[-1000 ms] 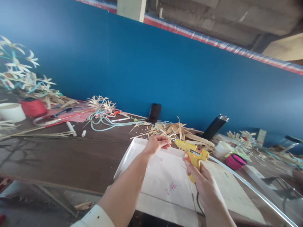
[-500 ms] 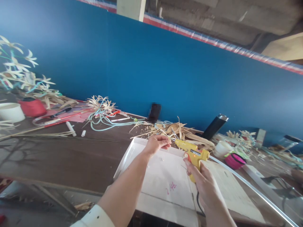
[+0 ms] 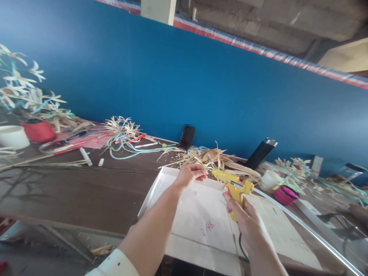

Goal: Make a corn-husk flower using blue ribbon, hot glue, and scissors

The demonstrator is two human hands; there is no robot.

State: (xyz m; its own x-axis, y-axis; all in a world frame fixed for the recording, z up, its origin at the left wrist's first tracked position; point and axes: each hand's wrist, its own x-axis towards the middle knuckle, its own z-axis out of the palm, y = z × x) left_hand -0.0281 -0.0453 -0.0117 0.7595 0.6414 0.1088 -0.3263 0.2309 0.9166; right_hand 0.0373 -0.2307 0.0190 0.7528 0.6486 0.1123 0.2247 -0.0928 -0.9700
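In my right hand (image 3: 244,214) is a yellow glue gun (image 3: 237,186), its nozzle pointing left and a small orange light lit on its side. A long clear glue stick (image 3: 304,222) runs out of its back. My left hand (image 3: 192,175) is closed in a pinch on a small pale husk petal (image 3: 209,168), right by the nozzle; whether the two touch cannot be made out. Both hands are over a shallow white cardboard box lid (image 3: 192,218) with pink handwriting on it.
Dry husks (image 3: 215,157) lie behind the lid. A black flask (image 3: 262,153) leans beside them. Pale husk flowers (image 3: 122,126) with light-blue stems rest to the left. A pink spool (image 3: 286,194) and a white cup (image 3: 270,180) are at right. A blue panel (image 3: 184,84) backs the table.
My hands and the glue gun stay almost where they were. The view has shifted very slightly.
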